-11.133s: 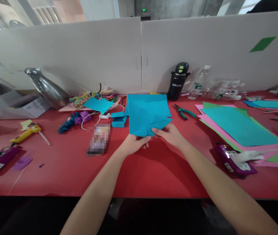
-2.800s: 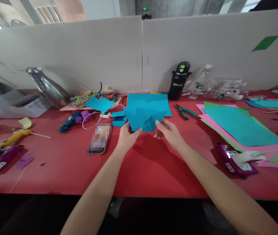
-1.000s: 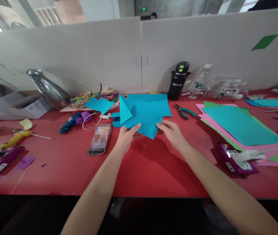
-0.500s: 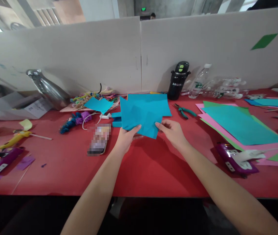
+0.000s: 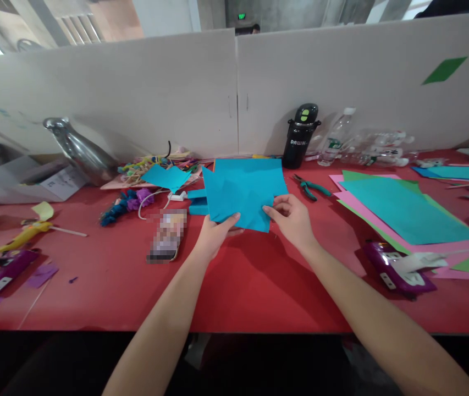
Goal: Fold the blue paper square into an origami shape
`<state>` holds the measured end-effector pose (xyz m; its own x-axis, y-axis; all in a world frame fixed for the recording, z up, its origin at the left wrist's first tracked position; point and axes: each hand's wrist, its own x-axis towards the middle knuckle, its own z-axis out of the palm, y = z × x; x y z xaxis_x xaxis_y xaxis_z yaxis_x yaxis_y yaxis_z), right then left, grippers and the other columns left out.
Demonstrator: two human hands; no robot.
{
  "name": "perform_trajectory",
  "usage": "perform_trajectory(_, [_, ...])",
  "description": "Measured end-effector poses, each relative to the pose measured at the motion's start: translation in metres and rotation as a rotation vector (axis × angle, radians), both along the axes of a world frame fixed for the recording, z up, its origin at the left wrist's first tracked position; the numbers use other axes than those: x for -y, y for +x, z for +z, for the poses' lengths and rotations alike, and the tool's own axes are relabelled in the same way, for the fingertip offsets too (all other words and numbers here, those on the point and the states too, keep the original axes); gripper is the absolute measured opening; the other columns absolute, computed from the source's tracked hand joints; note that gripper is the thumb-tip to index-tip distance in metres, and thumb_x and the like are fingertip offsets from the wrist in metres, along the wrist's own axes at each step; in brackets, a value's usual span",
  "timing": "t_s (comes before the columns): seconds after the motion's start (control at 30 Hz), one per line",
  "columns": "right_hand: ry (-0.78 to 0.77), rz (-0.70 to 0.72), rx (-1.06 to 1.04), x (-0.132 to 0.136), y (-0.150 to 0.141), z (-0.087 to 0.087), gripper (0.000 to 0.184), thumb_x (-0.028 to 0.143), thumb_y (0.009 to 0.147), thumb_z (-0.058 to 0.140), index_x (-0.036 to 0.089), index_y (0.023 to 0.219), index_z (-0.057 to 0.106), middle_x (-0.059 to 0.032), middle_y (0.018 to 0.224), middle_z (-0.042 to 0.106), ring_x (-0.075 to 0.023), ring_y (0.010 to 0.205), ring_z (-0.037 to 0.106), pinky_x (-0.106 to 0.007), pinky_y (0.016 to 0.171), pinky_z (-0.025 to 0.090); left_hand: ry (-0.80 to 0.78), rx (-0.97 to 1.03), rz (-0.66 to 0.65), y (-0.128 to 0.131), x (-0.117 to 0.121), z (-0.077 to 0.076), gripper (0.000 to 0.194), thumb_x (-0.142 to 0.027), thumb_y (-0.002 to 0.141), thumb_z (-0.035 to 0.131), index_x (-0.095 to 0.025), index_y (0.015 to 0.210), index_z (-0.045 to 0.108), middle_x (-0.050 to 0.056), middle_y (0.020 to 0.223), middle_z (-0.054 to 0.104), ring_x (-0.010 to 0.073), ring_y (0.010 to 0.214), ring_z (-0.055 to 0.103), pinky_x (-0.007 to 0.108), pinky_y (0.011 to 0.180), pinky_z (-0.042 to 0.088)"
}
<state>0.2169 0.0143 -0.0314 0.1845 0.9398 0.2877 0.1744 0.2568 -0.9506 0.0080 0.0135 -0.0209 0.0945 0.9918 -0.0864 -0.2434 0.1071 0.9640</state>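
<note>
Between my hands is a sheet of blue paper (image 5: 238,201), held up above the red table and tilted toward me. My left hand (image 5: 218,228) grips its lower left edge, thumb on the near face and fingers behind. At the lower right edge, my right hand (image 5: 290,217) pinches the paper between thumb and fingers. Behind the held sheet, more blue paper (image 5: 254,168) shows, partly covered by it. Blue folded strips (image 5: 197,202) stick out to the left of the sheet. A phone (image 5: 168,235), blurred over, lies left of my left hand.
Pliers (image 5: 312,187) lie right of the paper, below a black bottle (image 5: 300,137). Coloured sheets (image 5: 407,212) and a purple power strip (image 5: 399,272) are on the right. At left are a yellow glue gun (image 5: 26,235), a steel jug (image 5: 81,151) and another blue piece (image 5: 166,176).
The held sheet has turned slightly, its lower right corner shifting a little right and up. Both hands keep their grip and have barely moved.
</note>
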Motion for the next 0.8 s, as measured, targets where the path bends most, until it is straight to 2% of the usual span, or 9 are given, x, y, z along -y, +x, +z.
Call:
perform_trajectory(0.37, [0.132, -0.019, 0.134, 0.005, -0.003, 0.007, 0.021, 0.04, 0.085, 0.069, 0.022, 0.077, 0.061, -0.0028, 0.078, 0.065, -0.0168, 0.071, 0.059, -0.033, 0.069, 0.047, 0.011, -0.043, 0.018, 0.001, 0.001, 0.001, 0.047, -0.033, 0.068, 0.087, -0.017, 0.11, 0.072, 0.011, 0.109, 0.075, 0.0266, 0.088, 0.073, 0.043, 0.076, 0.064])
perform_trajectory(0.57, [0.056, -0.004, 0.018, 0.004, -0.002, 0.011, 0.023, 0.044, 0.085, 0.068, 0.022, 0.088, 0.069, -0.0055, 0.09, 0.069, -0.019, 0.08, 0.062, -0.035, 0.076, 0.05, 0.029, 0.001, 0.031, 0.0, 0.0, 0.0, 0.051, -0.034, 0.069, 0.086, -0.019, 0.115, 0.07, 0.011, 0.11, 0.075, 0.0277, 0.087, 0.074, 0.043, 0.074, 0.064])
perform_trajectory(0.8, [-0.02, 0.106, -0.172, 0.002, -0.002, 0.007, 0.023, 0.044, 0.084, 0.069, 0.023, 0.094, 0.07, -0.0047, 0.093, 0.069, -0.0197, 0.085, 0.065, -0.038, 0.082, 0.056, 0.015, 0.096, -0.013, -0.002, -0.001, 0.006, 0.061, -0.03, 0.07, 0.086, -0.021, 0.127, 0.064, 0.011, 0.114, 0.073, 0.0274, 0.09, 0.074, 0.043, 0.073, 0.065])
